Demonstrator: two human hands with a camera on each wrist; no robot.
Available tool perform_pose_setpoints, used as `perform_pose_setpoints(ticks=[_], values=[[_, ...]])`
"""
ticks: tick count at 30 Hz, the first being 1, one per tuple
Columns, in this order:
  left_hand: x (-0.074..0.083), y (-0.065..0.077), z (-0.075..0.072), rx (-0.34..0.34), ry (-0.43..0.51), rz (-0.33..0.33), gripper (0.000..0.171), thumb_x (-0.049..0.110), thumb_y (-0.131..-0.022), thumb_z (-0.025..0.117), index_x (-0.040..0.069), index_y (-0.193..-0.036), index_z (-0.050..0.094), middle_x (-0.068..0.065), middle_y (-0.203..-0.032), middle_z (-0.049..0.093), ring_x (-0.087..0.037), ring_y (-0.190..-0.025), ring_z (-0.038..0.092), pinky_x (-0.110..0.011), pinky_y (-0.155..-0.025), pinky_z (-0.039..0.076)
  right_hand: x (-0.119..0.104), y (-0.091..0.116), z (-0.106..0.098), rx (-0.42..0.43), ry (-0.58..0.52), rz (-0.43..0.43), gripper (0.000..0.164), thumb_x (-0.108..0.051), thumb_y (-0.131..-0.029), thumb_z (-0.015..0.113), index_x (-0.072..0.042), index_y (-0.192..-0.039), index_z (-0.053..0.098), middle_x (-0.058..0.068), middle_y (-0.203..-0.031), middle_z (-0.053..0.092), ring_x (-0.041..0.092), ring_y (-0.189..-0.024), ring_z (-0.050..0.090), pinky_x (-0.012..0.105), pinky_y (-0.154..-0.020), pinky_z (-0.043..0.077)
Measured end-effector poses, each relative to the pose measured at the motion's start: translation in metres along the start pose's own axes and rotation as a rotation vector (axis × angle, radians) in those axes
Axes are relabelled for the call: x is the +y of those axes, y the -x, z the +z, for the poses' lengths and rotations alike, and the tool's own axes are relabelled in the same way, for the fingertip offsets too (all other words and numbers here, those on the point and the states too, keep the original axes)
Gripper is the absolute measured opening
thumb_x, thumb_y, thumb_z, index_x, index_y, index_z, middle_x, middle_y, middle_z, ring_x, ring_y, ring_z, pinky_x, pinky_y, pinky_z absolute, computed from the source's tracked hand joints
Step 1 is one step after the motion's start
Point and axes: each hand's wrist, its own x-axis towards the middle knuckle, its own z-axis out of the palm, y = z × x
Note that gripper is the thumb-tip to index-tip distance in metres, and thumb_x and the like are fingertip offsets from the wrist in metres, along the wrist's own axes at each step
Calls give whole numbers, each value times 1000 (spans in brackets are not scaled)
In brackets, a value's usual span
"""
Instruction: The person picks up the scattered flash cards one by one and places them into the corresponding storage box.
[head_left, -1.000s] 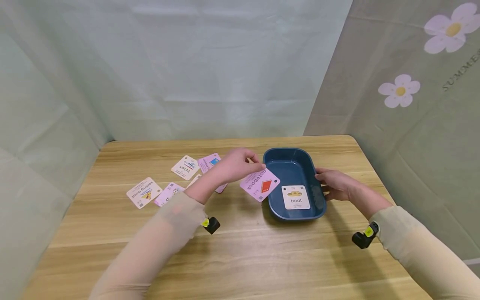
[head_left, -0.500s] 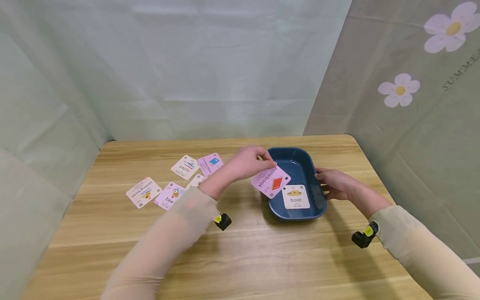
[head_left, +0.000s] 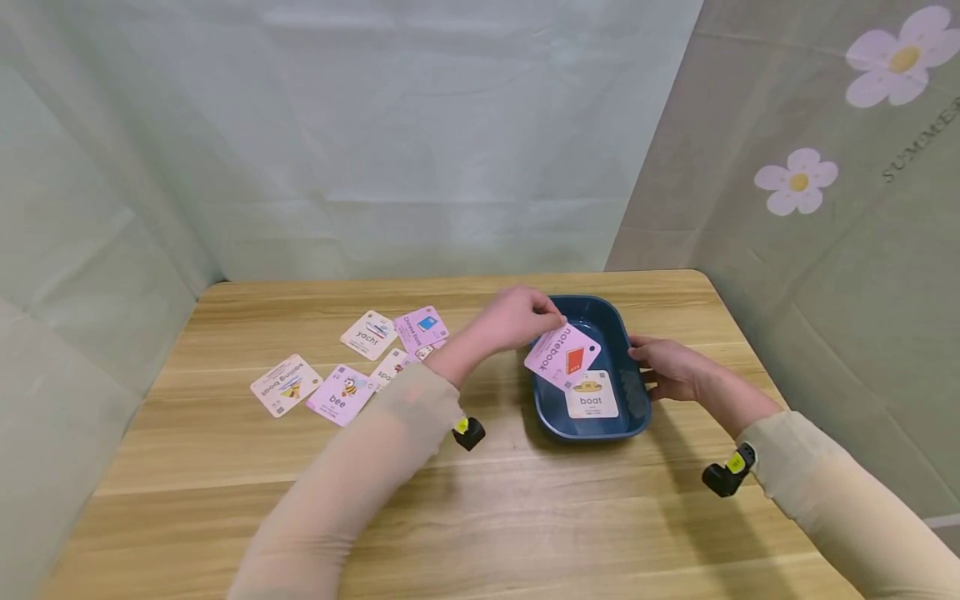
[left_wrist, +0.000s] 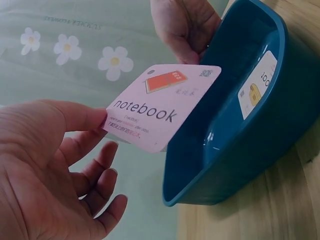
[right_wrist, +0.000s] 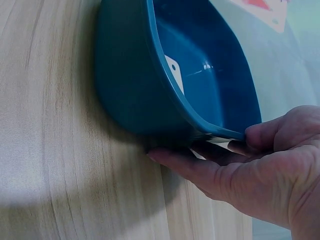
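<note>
My left hand point(head_left: 517, 318) pinches a pink notebook card point(head_left: 562, 357) by one corner between thumb and fingertips. The card hangs tilted over a dark blue tray point(head_left: 540, 408), above its inside. In the left wrist view, the other fingers of the left hand point(left_wrist: 55, 165) are loosely bent below the card. Inside the tray lies a white boat card point(head_left: 592, 403), its upper left partly covered by the notebook card in the head view. At the tray's right side, my right hand point(head_left: 671, 367) grips the wall, with the thumb at the rim point(right_wrist: 225, 133) and fingers against the outside.
Left of the tray, several cards lie on the wooden table point(head_left: 480, 517): a sailing boat card point(head_left: 287, 385), a bee card point(head_left: 341, 395), a yacht card point(head_left: 369, 335), a Chinese book card point(head_left: 422, 329) and a partly hidden white card point(head_left: 392, 367). Fabric walls point(head_left: 450, 150) stand behind.
My left hand has carried the notebook card rightward, from beside the tray's left edge to over the tray. The bee card has come into fuller view. My right hand stays at the tray.
</note>
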Motion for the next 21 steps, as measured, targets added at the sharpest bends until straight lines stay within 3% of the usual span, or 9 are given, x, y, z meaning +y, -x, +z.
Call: perform_pose_setpoints(ticks=[13, 21], values=[[1, -24, 22, 16, -19, -10, 22, 34, -100, 67, 17, -104, 80, 6, -90, 68, -14, -82, 60, -25, -64, 47, 1, -1, 1, 0, 7, 3, 57, -16, -113, 24, -10, -164, 1, 29, -164, 12, 49, -145, 22, 70, -111, 26], [9, -36, 32, 42, -130, -45, 25, 33, -103, 62, 15, -110, 78, 4, -91, 68, -14, -80, 60, -22, -60, 47, 1, 0, 0, 1, 13, -3, 58, -15, -112, 24, -9, -164, 0, 29, -163, 14, 48, -143, 24, 70, -110, 29]])
